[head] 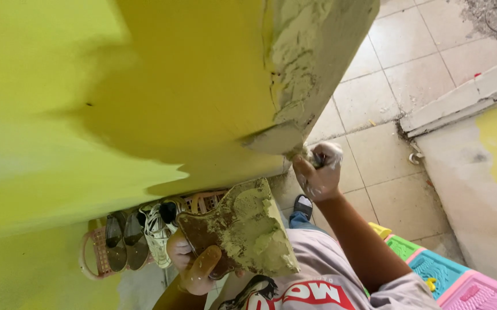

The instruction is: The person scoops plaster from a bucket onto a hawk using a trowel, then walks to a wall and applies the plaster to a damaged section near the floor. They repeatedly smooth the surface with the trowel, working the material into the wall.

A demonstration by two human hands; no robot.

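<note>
My left hand [194, 265] grips a wide flat trowel [243, 229] loaded with greenish-grey putty, held in front of my chest. My right hand [320, 171], smeared with putty, is closed on a small putty knife [313, 158] whose blade is mostly hidden. It presses against the lower corner of the yellow-green wall [116, 103]. That corner edge [300, 74] is coated in rough grey-green putty running up the wall.
A pink plastic rack [96, 252] with several shoes stands at the wall's foot. Beige floor tiles [398, 86] spread to the right. Coloured foam mats [449, 275] lie at lower right. Another wall [484, 172], partly plastered, rises on the right.
</note>
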